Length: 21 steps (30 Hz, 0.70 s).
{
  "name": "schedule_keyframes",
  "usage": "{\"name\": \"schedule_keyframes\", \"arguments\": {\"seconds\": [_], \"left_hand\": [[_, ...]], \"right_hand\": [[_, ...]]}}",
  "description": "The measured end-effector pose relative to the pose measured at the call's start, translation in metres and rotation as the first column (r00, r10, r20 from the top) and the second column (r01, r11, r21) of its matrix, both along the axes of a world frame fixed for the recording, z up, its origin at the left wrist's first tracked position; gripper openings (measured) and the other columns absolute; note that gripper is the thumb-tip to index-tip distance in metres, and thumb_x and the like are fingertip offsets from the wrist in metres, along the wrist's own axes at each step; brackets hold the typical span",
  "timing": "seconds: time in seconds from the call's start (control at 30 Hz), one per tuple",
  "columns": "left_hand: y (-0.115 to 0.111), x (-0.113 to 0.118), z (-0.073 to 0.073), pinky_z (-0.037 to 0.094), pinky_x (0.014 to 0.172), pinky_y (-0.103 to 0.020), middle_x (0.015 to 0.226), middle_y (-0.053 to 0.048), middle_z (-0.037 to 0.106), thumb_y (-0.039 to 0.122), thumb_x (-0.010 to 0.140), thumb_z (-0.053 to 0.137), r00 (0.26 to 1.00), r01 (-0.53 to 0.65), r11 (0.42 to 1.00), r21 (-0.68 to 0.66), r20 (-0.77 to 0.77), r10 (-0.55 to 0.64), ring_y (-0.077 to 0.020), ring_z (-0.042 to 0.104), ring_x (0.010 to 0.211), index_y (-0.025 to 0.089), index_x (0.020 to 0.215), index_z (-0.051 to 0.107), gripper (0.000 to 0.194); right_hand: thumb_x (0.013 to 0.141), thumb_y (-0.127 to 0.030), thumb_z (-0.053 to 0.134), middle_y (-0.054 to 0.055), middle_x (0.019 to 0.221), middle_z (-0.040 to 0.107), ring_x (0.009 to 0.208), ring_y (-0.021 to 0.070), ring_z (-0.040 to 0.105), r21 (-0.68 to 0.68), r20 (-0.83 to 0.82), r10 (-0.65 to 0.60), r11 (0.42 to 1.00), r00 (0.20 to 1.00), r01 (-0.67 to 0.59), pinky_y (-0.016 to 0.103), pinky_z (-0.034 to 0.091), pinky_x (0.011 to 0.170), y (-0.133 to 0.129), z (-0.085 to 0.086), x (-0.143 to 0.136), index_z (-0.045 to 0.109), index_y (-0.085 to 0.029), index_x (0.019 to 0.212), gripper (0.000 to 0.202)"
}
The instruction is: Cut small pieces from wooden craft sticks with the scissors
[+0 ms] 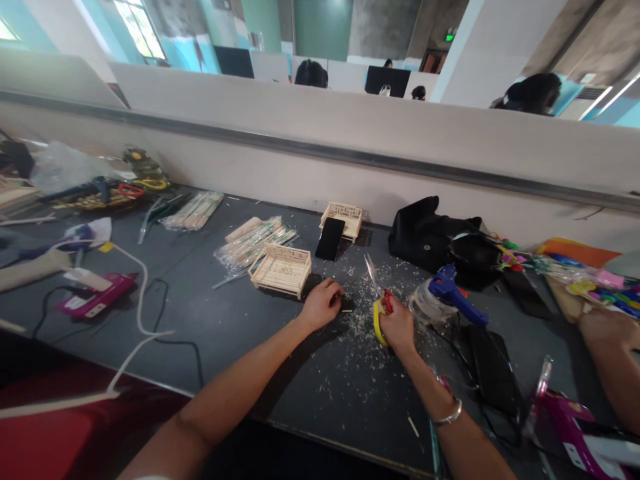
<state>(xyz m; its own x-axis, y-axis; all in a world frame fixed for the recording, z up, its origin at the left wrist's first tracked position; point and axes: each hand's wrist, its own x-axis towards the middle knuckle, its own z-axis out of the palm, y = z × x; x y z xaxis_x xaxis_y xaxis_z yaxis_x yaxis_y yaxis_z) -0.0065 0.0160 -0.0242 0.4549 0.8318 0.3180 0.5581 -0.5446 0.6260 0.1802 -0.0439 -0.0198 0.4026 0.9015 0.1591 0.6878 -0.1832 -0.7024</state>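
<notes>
My right hand [397, 325] is closed around the yellow and red handles of a pair of scissors [372, 272], whose blades point away from me, slightly parted. My left hand [324, 305] rests low over the dark table with its fingers curled together; whatever they may hold is hidden. Just beyond it stands a small bench-like model made of wooden sticks [283, 269]. A second stick model [345, 219] sits farther back, with a black phone [330, 239] leaning against its front. Pale clippings [363, 327] lie scattered between my hands, and a short stick piece [347, 311] lies beside my left fingers.
Plastic-wrapped stick bundles [260, 240] lie behind the nearer model. To the right are a black bag [430, 233], a blue glue gun [457, 293] over a clear container [431, 301] and another person's hand [607, 330]. A purple power strip [97, 297] and cables lie left. A partition [300, 160] borders the back.
</notes>
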Motion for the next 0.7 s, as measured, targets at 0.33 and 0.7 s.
{"name": "schedule_keyframes", "arguments": {"seconds": [0.33,0.7], "left_hand": [[-0.0066,0.0041,0.0075,0.039,0.075,-0.034,0.078,-0.005,0.059,0.015,0.072,0.055,0.981,0.13,0.99,-0.061,-0.134,-0.137,-0.0211,0.056,0.082,0.018,0.069,0.057,0.005],[0.0018,-0.0012,0.0066,0.037,0.058,-0.022,0.062,0.005,0.055,0.033,0.065,0.07,0.593,0.234,0.818,-0.525,0.744,0.307,-0.0078,0.046,0.056,0.017,0.075,0.059,0.022]], "right_hand": [[0.064,-0.022,0.05,-0.002,0.058,0.058,0.053,0.0145,0.049,-0.01,0.05,-0.006,1.0,0.999,0.007,0.024,0.03,0.052,-0.0005,0.0013,-0.0003,0.059,-0.022,0.07,0.011],[0.06,-0.019,0.05,-0.002,0.06,0.061,0.056,0.0148,0.054,0.021,0.003,0.043,0.999,0.999,-0.043,0.023,0.035,0.055,-0.0016,0.0026,-0.0039,0.057,-0.022,0.07,0.013]]}}
